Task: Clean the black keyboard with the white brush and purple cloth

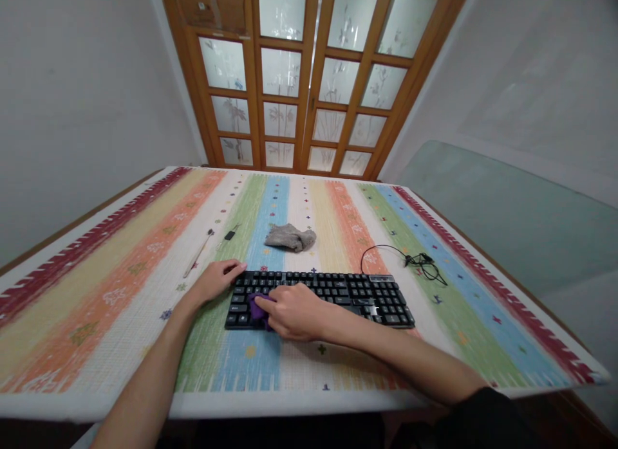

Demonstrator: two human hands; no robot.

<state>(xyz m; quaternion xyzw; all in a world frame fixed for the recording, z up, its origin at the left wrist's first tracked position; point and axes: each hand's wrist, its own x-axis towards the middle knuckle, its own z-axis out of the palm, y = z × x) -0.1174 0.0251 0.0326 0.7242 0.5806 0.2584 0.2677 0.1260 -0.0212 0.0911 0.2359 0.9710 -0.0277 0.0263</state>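
A black keyboard (347, 293) lies across the middle of a table covered with a striped, multicoloured cloth (120, 288). My right hand (294, 312) is closed on a small purple cloth (257, 309) and presses it onto the keys at the keyboard's left end. My left hand (217, 278) rests at the keyboard's upper left corner, fingers loosely curled, touching its edge and holding nothing. The keyboard's black cable (415, 259) runs off behind its right end in a loose tangle.
A crumpled grey rag (291, 237) lies behind the keyboard. To the left are a thin brush-like stick (197, 255) and a small black object (230, 235). A wooden door with frosted panes (309, 82) stands beyond the table.
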